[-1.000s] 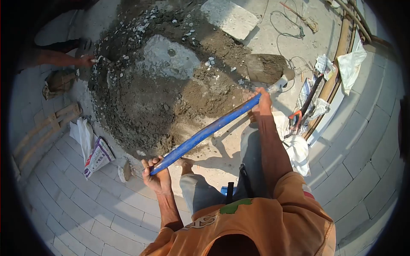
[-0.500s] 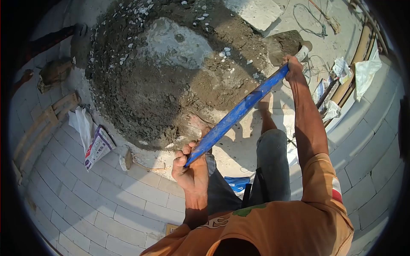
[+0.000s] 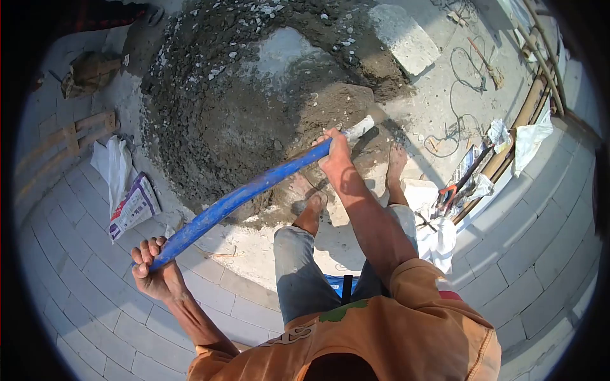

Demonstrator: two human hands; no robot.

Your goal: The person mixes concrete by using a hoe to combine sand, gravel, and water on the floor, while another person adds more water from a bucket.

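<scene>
A long blue-handled hoe (image 3: pixel 238 194) slants across the view, held in both hands. My left hand (image 3: pixel 155 270) is closed round the handle's lower-left end, out over the block paving. Further up, near the white section by the head, my right hand (image 3: pixel 335 152) grips the handle. The mortar-coated hoe blade (image 3: pixel 343 101) is at the near right side of a wet grey mortar heap (image 3: pixel 222 120); its edge is hard to tell from the mix. My bare feet (image 3: pixel 395 165) stand beside the heap.
A pale slab (image 3: pixel 405 39) lies at the heap's far right. Wires (image 3: pixel 467 79), poles (image 3: pixel 528 108) and crumpled white sheets (image 3: pixel 534 143) lie to the right. A printed bag (image 3: pixel 135 206) and a wooden frame (image 3: pixel 73 136) are left. Another person's dark sleeve (image 3: pixel 105 16) shows top left.
The hoe has come left and nearer to my body, its blade moving from beside the slab to the heap's near side. Both hands moved left with it. The other person's arm sits higher in view.
</scene>
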